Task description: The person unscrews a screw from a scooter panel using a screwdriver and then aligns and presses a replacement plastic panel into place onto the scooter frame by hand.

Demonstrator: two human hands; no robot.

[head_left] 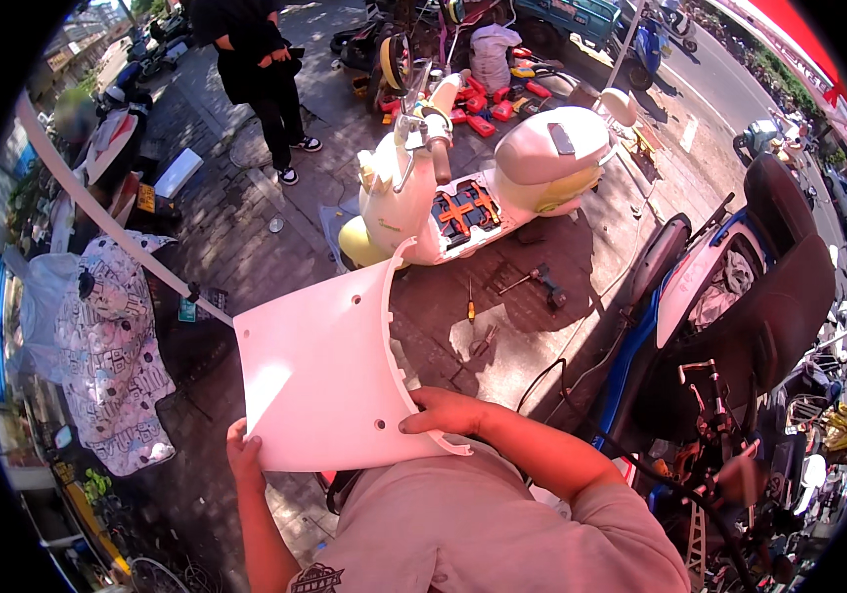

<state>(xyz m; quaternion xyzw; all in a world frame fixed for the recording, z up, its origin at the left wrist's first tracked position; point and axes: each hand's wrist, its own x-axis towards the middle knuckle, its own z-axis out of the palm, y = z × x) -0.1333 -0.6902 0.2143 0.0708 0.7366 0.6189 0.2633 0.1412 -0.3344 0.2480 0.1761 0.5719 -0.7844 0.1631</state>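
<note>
A large white curved plastic panel (319, 366) with small round holes near its corners is held up in front of my body. My left hand (243, 453) grips its near left corner, fingers behind the edge. At the near right edge my right hand (438, 412) is closed on the panel, thumb on top beside a hole. Beyond it stands a pale cream scooter (547, 158) with its floorboard open, showing dark batteries with orange straps (466, 210). On the paving beside the scooter lie a cordless drill (545, 285) and a screwdriver with a yellow handle (471, 308).
A person in black (255, 69) stands at the far left. Red and yellow battery packs (483, 104) lie behind the scooter. On the right is a blue and white scooter with a dark seat (779, 296); on the left, a patterned cover (117, 356) and a slanting pole (117, 227).
</note>
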